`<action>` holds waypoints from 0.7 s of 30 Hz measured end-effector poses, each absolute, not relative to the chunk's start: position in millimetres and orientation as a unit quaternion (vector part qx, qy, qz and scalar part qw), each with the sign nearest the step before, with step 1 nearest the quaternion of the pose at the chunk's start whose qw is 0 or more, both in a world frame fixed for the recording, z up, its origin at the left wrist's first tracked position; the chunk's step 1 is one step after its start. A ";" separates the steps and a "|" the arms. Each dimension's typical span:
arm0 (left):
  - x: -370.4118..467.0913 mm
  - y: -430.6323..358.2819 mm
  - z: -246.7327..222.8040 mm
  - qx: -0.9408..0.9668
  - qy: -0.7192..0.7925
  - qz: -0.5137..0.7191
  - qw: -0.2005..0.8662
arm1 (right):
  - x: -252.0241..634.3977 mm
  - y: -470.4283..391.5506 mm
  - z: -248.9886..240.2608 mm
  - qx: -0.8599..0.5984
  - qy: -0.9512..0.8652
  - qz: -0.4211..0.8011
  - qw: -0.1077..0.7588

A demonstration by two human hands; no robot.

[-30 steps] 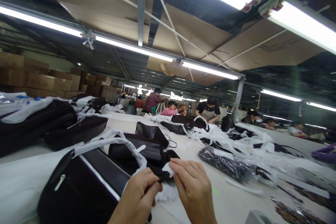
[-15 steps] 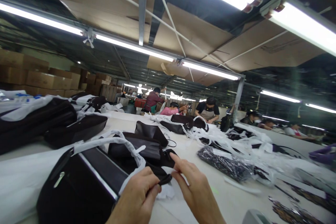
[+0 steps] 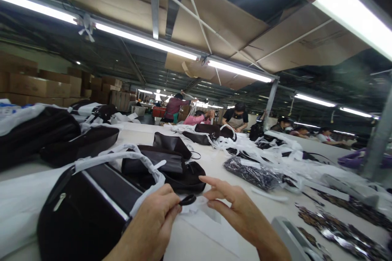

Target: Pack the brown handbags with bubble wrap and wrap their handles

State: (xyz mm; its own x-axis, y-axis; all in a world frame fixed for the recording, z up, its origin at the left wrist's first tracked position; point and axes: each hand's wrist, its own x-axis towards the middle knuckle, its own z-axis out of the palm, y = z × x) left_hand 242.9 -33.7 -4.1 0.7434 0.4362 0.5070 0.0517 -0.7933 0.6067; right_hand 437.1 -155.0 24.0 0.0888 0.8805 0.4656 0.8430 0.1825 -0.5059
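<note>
A black handbag (image 3: 82, 208) with a silver zip stripe lies at the lower left, its handle (image 3: 119, 153) wrapped in white tissue. Beside its right edge, my left hand (image 3: 153, 216) is closed, pinching a narrow black strap (image 3: 188, 200) bent into a loop. Just right of the loop, my right hand (image 3: 235, 208) has its index finger stretched out, apart from the thumb. A thin white piece (image 3: 200, 203) is close to its fingertips; I cannot tell whether they touch it. Behind both hands lie more black bags (image 3: 159, 163).
Further black bags (image 3: 79, 142) are piled on the left of the white table (image 3: 186, 236). A plastic-wrapped dark bundle (image 3: 252, 173), white wrapping strips (image 3: 241, 147) and shiny chain-like pieces (image 3: 346, 228) lie to the right, near a grey device (image 3: 290, 232). Several people work beyond.
The view has turned a little to the right. My right hand has drawn slightly away from my left, which keeps the strap; the strap's end now shows as a loop.
</note>
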 end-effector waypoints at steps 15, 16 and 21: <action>246.2 -41.4 -8.1 0.914 0.171 0.311 0.198 | 426.8 -160.9 30.7 -0.631 -0.720 -0.094 0.274; 246.9 -41.3 -9.7 0.916 0.175 0.309 0.189 | 425.4 -161.4 31.2 -0.628 -0.723 -0.101 0.269; 249.4 -38.4 -18.7 0.928 0.173 0.295 0.150 | 419.3 -162.5 31.7 -0.621 -0.730 -0.123 0.257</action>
State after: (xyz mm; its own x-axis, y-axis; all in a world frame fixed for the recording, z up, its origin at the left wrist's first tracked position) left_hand 249.4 -38.4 -18.7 0.7665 0.4094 0.4948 0.2323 -0.8950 0.3807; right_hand 419.3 -162.5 31.7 -0.0972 0.8433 0.5285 0.9702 0.1987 -0.1386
